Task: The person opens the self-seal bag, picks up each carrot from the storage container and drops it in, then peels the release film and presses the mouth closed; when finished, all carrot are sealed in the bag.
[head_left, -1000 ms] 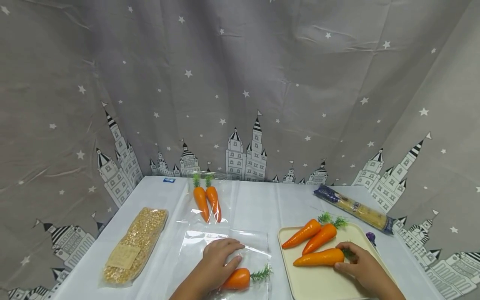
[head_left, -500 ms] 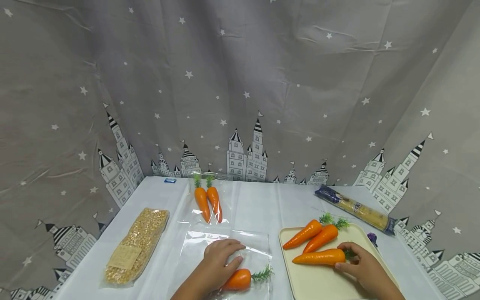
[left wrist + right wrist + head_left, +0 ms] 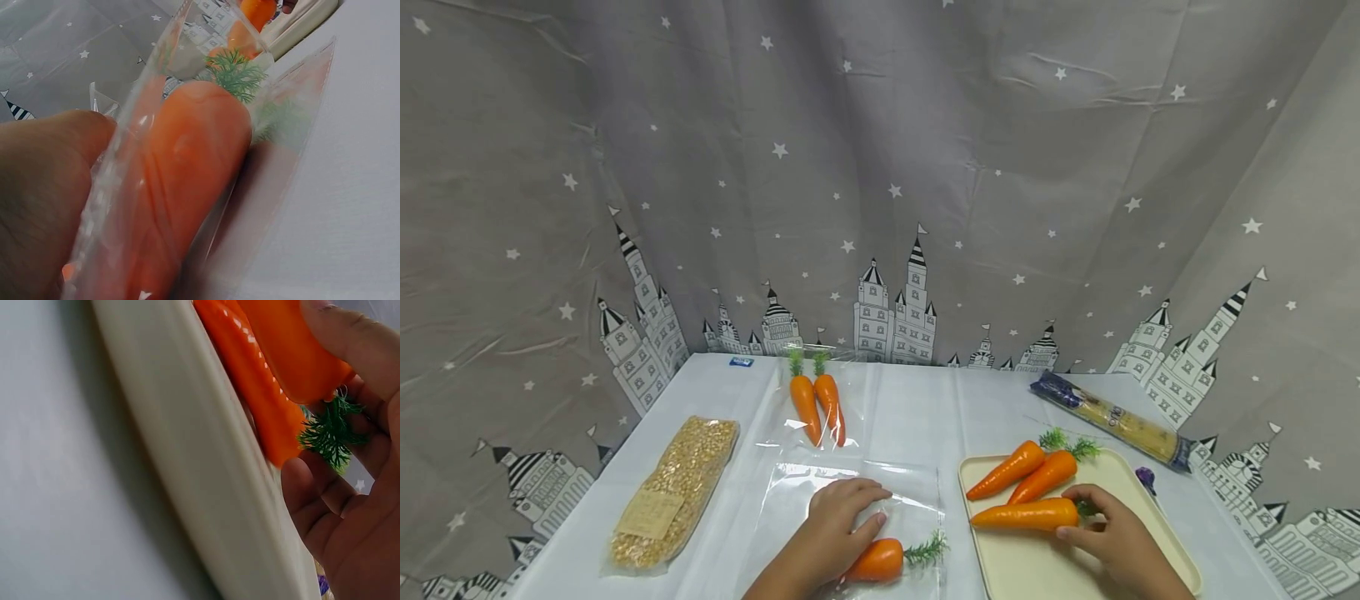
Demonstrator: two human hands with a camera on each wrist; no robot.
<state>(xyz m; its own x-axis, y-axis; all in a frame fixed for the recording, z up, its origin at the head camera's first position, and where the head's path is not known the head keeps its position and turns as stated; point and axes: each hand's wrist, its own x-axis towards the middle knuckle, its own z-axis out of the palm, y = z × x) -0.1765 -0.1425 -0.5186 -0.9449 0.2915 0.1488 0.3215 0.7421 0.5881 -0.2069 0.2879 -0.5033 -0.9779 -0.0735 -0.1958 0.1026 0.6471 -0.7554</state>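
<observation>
In the head view my right hand (image 3: 1112, 533) pinches an orange carrot (image 3: 1026, 514) at its thick end, over the cream tray (image 3: 1045, 575). Its green tuft (image 3: 331, 431) shows among my fingers in the right wrist view. Two more carrots (image 3: 1045, 477) lie behind it on the tray. My left hand (image 3: 842, 525) rests on a clear plastic bag (image 3: 790, 500), thumb apart from the fingers. Inside the bag, just in front of that thumb, lies a carrot (image 3: 194, 156), its tip hidden behind my hand and forearm in the head view.
Farther back, another clear bag (image 3: 853, 400) holds two carrots. A pack of corn kernels (image 3: 677, 483) lies at the left, and a pack of pasta (image 3: 1112, 421) at the back right. A small purple item (image 3: 1145, 477) is beside the tray; a blue packet (image 3: 741, 362) is at the far edge.
My right hand has shifted slightly left, carrying the pinched carrot so its tip points nearer the tray's left rim. My left hand has stayed in place on the bag.
</observation>
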